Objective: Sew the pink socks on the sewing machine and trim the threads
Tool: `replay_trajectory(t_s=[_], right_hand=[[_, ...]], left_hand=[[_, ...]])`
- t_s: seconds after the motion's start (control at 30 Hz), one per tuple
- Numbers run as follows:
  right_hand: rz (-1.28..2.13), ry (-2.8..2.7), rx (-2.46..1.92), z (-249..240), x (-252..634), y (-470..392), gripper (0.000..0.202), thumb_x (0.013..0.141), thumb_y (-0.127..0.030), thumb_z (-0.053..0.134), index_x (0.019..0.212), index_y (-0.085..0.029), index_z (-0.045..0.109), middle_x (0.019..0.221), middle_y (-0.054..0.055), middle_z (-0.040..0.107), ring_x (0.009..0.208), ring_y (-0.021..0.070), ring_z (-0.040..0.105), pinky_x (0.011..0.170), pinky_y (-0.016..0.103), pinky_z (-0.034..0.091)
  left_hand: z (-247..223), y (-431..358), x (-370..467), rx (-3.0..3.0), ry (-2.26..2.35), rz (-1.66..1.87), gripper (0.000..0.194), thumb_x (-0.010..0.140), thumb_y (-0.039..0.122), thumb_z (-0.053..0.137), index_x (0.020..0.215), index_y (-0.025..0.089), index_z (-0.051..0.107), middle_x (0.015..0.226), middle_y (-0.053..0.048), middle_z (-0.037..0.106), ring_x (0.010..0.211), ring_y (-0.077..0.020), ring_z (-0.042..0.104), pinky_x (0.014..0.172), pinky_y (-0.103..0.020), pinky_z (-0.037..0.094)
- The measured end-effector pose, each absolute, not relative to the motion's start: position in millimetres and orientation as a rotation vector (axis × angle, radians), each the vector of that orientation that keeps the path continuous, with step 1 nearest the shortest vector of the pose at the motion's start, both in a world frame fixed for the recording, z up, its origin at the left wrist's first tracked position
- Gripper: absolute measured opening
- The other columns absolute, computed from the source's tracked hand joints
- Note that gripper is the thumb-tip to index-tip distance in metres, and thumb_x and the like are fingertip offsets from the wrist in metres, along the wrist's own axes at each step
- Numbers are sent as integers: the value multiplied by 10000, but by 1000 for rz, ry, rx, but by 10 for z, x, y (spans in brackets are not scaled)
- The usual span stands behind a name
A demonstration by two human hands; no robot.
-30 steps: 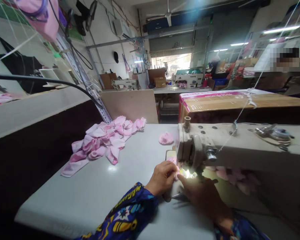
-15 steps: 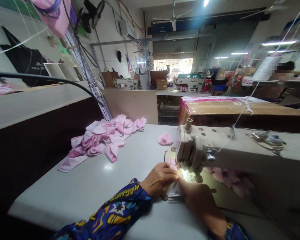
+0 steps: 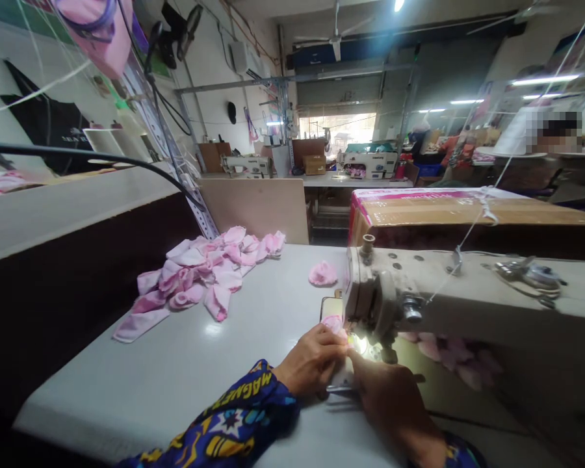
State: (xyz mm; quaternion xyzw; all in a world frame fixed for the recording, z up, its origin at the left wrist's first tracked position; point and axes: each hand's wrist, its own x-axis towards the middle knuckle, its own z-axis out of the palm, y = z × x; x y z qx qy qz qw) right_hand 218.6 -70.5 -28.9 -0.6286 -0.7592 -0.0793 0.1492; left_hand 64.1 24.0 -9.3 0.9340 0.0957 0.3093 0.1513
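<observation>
At the needle end of a sewing machine (image 3: 370, 286), a small piece of pink fabric (image 3: 334, 323) lies under the lit presser area. My left hand (image 3: 314, 357) is closed on this fabric, fingers bent and pressed together at its near edge. Close against it, my right hand (image 3: 387, 390) pinches the same piece from the right, its fingertips meeting the left ones beside the bright lamp spot. The needle and the fabric's edge are partly hidden by the fingers and glare. Behind the needle plate, a small gathered pink piece (image 3: 323, 273) rests on the table.
A heap of pink fabric pieces (image 3: 205, 270) lies on the white table (image 3: 185, 377) to the left. More pink pieces (image 3: 461, 357) sit beneath the machine arm. Beyond the machine stands a cardboard box (image 3: 419, 211). Thread runs down to the machine from a white cone (image 3: 519, 133). A person sits far right.
Both hands stay at the needle and have shifted very slightly downward in view with the pink fabric. The camera view has moved a little; the heap and loose piece lie as before.
</observation>
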Motion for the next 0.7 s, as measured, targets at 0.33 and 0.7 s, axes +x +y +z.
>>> replay_trajectory(t_s=[0.33,0.7], right_hand=[[-231,-2165,-1960,-184,2143,-690,543,669,-22,464,1116,-242,679,687,43,711,494,208,629,451,249,411],[-197,-2112,-2020,-328,2169,-710,604,635,-2,493,1140,-287,663,690,26,713,539,227,652,467,262,421]], left_hand=[[-53,242,630,2652,299,863,236,908,128,428,951,176,655,885,-68,688,837,-170,586,806,-313,496],[-110,215,667,2710,268,923,236,832,46,437,920,164,622,895,-58,691,840,-169,591,858,-309,469]])
